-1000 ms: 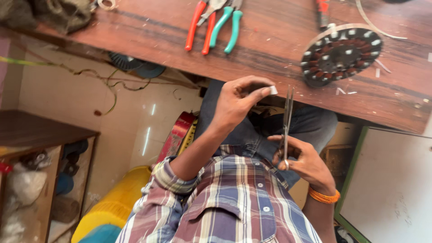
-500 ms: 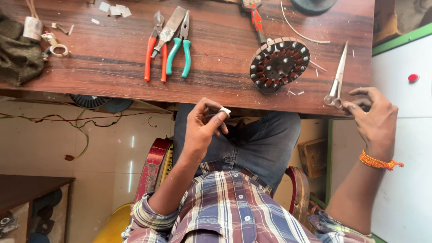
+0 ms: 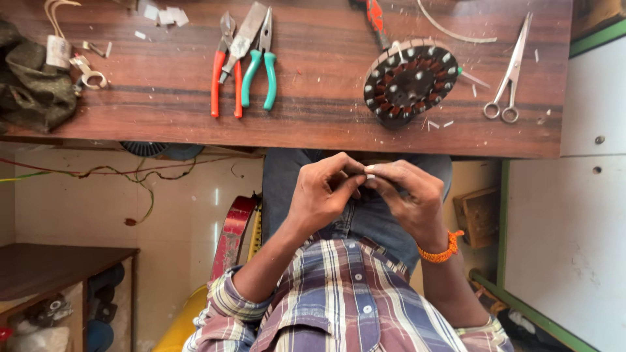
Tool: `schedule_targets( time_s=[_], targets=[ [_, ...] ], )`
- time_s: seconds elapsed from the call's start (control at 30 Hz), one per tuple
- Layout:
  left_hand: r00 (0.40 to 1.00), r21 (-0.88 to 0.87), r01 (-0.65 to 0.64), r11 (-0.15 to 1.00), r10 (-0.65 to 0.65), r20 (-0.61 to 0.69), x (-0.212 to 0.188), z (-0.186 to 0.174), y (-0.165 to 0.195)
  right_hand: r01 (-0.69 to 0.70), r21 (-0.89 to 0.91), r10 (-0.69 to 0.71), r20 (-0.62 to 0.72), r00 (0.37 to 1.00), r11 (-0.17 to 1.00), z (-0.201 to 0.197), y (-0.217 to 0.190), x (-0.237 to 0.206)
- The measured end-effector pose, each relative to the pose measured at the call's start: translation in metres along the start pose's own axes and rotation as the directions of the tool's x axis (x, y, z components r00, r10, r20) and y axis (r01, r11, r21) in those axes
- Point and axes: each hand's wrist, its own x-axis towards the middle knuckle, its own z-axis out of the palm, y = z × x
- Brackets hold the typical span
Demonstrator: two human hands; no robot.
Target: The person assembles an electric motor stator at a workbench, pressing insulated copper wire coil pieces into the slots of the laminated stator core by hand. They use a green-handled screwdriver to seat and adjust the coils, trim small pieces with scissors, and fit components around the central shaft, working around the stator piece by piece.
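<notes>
Small white strip of paper-like material (image 3: 370,171) pinched between fingers of left hand (image 3: 324,193) and right hand (image 3: 409,195), mid-frame, below the wooden counter (image 3: 326,124) edge, equally near both.

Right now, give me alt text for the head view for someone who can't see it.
Left hand and right hand meet over the lap, pinching a small white piece. On the wooden bench above lie pliers, a round wound stator and scissors.
</notes>
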Motion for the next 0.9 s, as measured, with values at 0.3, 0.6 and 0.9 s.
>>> schedule_targets(
  time_s=[0.3, 0.6, 0.9],
  targets=[
    [0.975, -0.345, 0.221, 0.912, -0.220, 0.043, -0.016, 0.016, -0.017, 0.238, -0.118, -0.236, 0.028, 0.971, 0.964, -0.010, 0.012, -0.013],
    [0.987, -0.078, -0.097, 0.992, 0.086, -0.136, -0.026, 0.020, 0.001, -0.006, 0.089, 0.015, -0.108, 0.994, 0.996, 0.000, 0.008, -0.026],
    [0.937, 0.098, -0.294, 0.951, 0.307, -0.169, -0.022, 0.025, -0.010, -0.046, 0.706, 0.229, -0.166, 0.959, 0.707, 0.042, 0.031, -0.036]
  ],
)
